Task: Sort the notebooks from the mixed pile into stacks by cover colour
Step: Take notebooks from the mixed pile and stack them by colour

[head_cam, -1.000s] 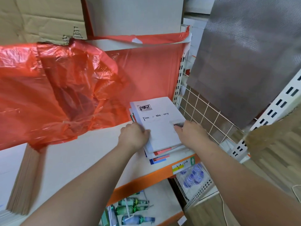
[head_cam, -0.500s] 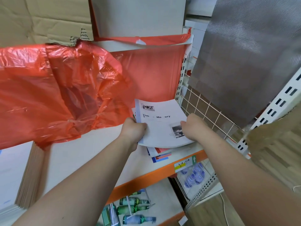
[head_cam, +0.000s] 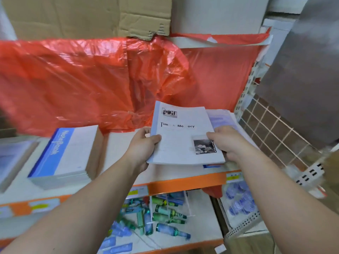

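The white notebook (head_cam: 183, 136), gripped at its side edges by the left hand (head_cam: 142, 147) and right hand (head_cam: 225, 142), hides most of the mixed pile (head_cam: 220, 117) on the shelf (head_cam: 119, 147). A red plastic sheet (head_cam: 91, 79) hangs behind.

white notebook (head_cam: 183, 140) – "Tim & Me ory", partly legible | blue-spined stack (head_cam: 64, 154) – "NoteBook"

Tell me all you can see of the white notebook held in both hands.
The white notebook is a thin, closed, paper-covered softcover, cover up. It bears black lettering, a small photo at top left and another at lower right. The left hand grips its left edge, the right hand its right edge, holding it nearly flat above the pile on the shelf.
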The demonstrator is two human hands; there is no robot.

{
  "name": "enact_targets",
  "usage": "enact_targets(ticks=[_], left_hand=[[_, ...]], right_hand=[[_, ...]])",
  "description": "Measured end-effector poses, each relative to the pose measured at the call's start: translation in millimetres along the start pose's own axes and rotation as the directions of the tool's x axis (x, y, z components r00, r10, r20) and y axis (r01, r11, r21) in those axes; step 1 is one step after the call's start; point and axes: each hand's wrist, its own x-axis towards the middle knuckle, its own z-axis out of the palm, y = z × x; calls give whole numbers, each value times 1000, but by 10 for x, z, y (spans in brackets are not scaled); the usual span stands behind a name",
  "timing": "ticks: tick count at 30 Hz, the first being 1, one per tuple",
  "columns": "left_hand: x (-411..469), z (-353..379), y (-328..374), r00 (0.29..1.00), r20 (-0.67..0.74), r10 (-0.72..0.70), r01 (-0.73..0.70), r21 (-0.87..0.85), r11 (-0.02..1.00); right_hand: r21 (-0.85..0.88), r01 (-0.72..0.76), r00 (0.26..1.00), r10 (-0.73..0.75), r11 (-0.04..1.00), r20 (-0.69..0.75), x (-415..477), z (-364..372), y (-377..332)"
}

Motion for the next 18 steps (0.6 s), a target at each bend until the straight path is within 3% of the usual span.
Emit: enact_targets(ticks=[9, 18], left_hand=[[-419, -1155, -4, 980, -199, 26, -34, -32, 999], [-948, -2894, -45, 923, -385, 14, -33, -42, 999]], right_hand=[[-65, 205, 961, -188, 977, 203, -333, 1134, -377], [-14, 269, 905, -248, 963, 346, -1091, 2716, -924]])
